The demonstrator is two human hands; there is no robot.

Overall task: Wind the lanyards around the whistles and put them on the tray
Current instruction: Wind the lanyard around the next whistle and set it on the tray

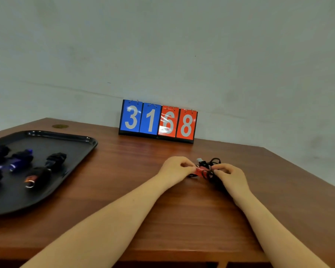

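- Red whistle (200, 170) sits low over the wooden bench (182, 209), right of centre, held between both hands.
- Left hand (175, 170) pinches its left end, fingers curled onto it.
- Right hand (229, 176) has fingers closed on the black lanyard (211, 172) looped at the whistle's right end.
- Black tray (47, 190) lies well apart at the left, carrying several wound whistles (20, 159).
- Blue and red scoreboard (158, 120) stands at the wall, reading 3168.

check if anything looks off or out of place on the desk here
Nothing stands out. The wound whistles lie loosely on the black tray at the left. The left hand and right hand hold the red whistle with its black lanyard partly coiled. The scoreboard stands upright against the wall.
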